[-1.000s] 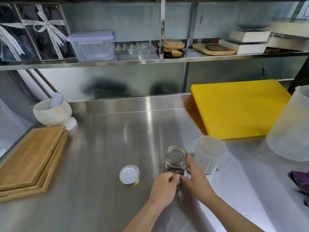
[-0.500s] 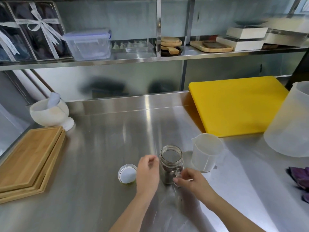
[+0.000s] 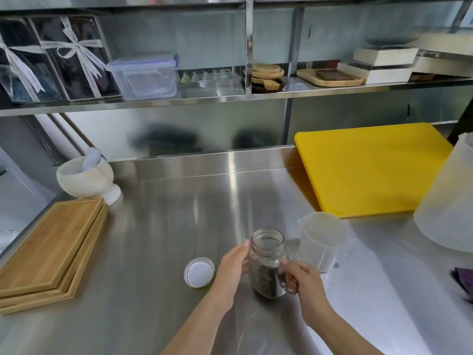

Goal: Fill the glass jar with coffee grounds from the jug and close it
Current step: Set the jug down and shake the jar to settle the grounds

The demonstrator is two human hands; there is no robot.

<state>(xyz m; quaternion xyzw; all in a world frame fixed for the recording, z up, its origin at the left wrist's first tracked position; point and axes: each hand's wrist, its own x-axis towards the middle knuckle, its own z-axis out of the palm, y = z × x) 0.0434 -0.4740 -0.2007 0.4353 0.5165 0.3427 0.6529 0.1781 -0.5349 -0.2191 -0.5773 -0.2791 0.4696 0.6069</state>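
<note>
- Upright on the worktop (image 3: 158, 242), one jar (image 3: 268, 262), partly filled with grounds.
- One lid (image 3: 199, 272) lies left of it; one jug (image 3: 323, 242) stands right.
- Two hands: left hand (image 3: 234, 267) open against the jar, right hand (image 3: 303, 280) closed on its handle.

The cutting board (image 3: 368, 170) is bright yellow, the lid (image 3: 199, 272) white inside, the trays (image 3: 51, 249) tan wood, the mortar (image 3: 85, 178) off-white.

The steel tabletop (image 3: 158, 239) carries a glass jar (image 3: 268, 262). Left of the jar lies its lid (image 3: 199, 272); right, a jug (image 3: 323, 240). Far left, wooden boards (image 3: 51, 252).
</note>
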